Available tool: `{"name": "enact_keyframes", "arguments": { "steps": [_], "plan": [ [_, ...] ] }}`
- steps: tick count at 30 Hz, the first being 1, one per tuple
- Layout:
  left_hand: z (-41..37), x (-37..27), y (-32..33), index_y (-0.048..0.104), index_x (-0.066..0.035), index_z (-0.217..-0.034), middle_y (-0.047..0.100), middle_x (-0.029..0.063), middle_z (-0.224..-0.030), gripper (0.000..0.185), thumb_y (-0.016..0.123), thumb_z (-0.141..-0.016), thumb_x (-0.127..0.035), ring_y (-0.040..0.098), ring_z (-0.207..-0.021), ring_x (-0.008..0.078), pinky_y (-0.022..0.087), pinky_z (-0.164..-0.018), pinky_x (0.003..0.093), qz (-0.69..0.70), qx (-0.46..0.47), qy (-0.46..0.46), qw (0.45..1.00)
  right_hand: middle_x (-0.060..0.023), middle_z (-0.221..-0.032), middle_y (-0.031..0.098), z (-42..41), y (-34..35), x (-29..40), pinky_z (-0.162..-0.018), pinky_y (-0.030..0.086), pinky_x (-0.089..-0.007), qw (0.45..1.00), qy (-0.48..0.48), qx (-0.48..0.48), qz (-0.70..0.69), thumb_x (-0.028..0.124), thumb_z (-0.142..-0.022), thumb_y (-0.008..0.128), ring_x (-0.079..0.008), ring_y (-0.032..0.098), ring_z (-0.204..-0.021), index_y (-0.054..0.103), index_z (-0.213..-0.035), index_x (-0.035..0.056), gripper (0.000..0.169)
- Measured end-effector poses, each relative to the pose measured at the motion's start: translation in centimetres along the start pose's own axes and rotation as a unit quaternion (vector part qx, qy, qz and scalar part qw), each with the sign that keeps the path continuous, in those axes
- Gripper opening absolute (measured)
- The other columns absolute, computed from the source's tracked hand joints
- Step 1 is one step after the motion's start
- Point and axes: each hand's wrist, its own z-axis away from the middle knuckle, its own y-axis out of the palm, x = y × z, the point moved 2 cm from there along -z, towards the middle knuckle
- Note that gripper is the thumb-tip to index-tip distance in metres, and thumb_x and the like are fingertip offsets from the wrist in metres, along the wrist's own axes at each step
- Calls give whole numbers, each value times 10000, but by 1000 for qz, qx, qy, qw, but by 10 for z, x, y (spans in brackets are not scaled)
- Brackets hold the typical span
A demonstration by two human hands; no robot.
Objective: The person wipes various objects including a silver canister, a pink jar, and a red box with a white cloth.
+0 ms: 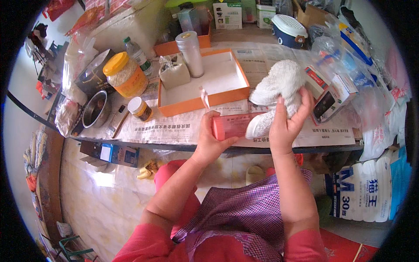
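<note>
My left hand (212, 137) grips a clear plastic jar (234, 126) with a pink lid, tilted on its side above the newspaper-covered table. In my right hand (291, 121) is a white fluffy cloth (278, 85), and its lower fold touches the far end of the jar. Just beyond the jar lies an orange box tray (203, 102) with a white inside; a silvery cylinder (191, 55) and a small beige cloth bag (175, 72) stand in its left part.
On the left are a yellow-lidded jar (126, 75), a small jar (140, 108), a metal bowl (96, 109) and a green-capped bottle (137, 55). Small boxes (334, 98) and plastic bags (370, 108) crowd the right. A white-lidded container (289, 31) stands behind. The table's front edge (170, 146) runs below my hands.
</note>
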Motion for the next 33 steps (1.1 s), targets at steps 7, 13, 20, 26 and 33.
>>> {"name": "enact_keyframes", "arguments": {
  "steps": [7, 13, 20, 26, 33],
  "plan": [
    [-18, 6, 0, 382, -20, -1250, 479, 160, -1171, 801, 837, -597, -103, 497, -1108, 286, 412, -964, 385, 72, 20, -44, 996, -166, -1193, 472, 13, 23, 10, -963, 365, -442, 967, -88, 228, 70, 84, -769, 676, -347, 457, -1117, 505, -1215, 60, 479],
    [-27, 7, -3, 396, -12, -1290, 509, 157, -1195, 849, 838, -572, -103, 504, -1145, 278, 423, -958, 388, 198, 10, -47, 979, -137, -1244, 446, 31, 35, 27, -979, 356, -431, 886, -83, 451, 71, 333, -781, 713, -320, 463, -1116, 554, -1225, 101, 525],
    [-15, 23, -1, 389, -4, -1240, 458, 159, -1184, 801, 854, -597, -114, 499, -1103, 277, 419, -963, 369, 96, 10, -81, 992, -167, -1387, 371, 20, 22, -29, -1036, 309, -502, 882, -16, 447, 150, 388, -832, 647, -392, 380, -1249, 450, -1337, 112, 608],
    [-13, 22, 0, 365, -44, -1246, 495, 126, -1187, 760, 833, -648, -80, 538, -1091, 228, 461, -919, 346, 63, -3, -56, 996, -222, -1337, 375, 32, 26, -9, -1001, 330, -521, 893, -54, 411, 174, 342, -787, 694, -434, 383, -1212, 495, -1257, 66, 580],
    [-15, 30, 1, 347, -47, -1319, 481, 145, -1263, 806, 800, -654, -73, 501, -1154, 249, 430, -970, 366, 154, 16, -45, 987, -146, -1267, 426, 50, 36, 40, -983, 363, -472, 886, -101, 451, 34, 194, -764, 706, -386, 415, -1158, 498, -1259, 83, 548]
  ]
}}
